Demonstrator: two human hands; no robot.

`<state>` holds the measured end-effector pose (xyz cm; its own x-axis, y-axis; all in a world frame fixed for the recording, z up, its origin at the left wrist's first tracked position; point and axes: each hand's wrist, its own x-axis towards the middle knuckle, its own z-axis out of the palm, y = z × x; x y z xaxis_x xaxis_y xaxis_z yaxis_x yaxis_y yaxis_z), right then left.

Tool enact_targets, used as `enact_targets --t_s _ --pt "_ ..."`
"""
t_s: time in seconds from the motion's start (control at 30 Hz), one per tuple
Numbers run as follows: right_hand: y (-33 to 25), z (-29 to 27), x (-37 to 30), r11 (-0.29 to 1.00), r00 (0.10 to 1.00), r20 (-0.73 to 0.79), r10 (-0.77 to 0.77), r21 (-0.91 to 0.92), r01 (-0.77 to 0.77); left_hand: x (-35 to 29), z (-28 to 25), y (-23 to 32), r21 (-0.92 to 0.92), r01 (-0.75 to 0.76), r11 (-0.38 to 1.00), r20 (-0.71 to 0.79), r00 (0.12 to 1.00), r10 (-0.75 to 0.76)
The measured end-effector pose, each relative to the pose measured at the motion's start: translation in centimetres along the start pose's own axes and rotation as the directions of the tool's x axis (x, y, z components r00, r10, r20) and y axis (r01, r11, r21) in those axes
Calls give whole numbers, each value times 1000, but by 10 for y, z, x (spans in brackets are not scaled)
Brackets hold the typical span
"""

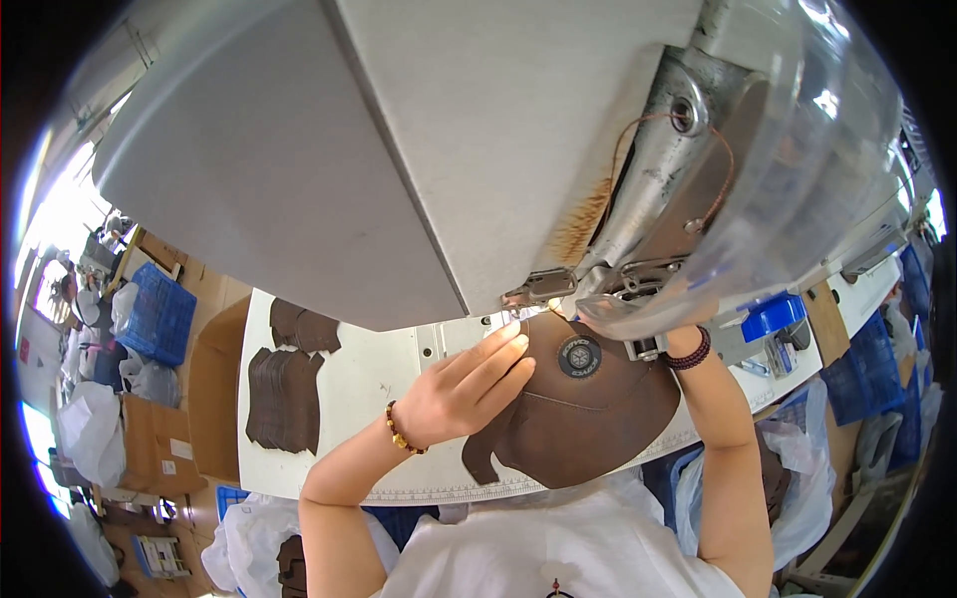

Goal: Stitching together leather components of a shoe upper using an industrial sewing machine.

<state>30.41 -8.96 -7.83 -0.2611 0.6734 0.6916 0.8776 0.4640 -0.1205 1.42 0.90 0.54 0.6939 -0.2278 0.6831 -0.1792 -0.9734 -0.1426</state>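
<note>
Best to keep left hand (pixel 464 389) flat, open fingers pressing brown leather piece (pixel 588 419) to table (pixel 369 379) near the needle; right hand (pixel 653 334) hidden behind guard, grip unclear.

We count one sewing machine (pixel 518 130), one brown leather piece (pixel 588 419) under it, two stacks of brown pieces (pixel 287 399) on the counter (pixel 369 374), two bead bracelets (pixel 688 354), two blue crates (pixel 159 317).
</note>
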Motion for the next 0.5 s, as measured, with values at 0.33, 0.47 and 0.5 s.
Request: enact_targets --t_s 0.33,0.47,0.5 --pt "1 -7 -3 931 958 216 186 274 -243 10 -10 -5 85 24 996 -13 1000 -23" --pt "11 -1 -10 809 845 452 287 359 -466 13 -9 -6 68 20 998 4 1000 -20" --pt "15 3 -13 760 792 533 297 371 -534 13 -8 -6 80 15 997 3 1000 -15"
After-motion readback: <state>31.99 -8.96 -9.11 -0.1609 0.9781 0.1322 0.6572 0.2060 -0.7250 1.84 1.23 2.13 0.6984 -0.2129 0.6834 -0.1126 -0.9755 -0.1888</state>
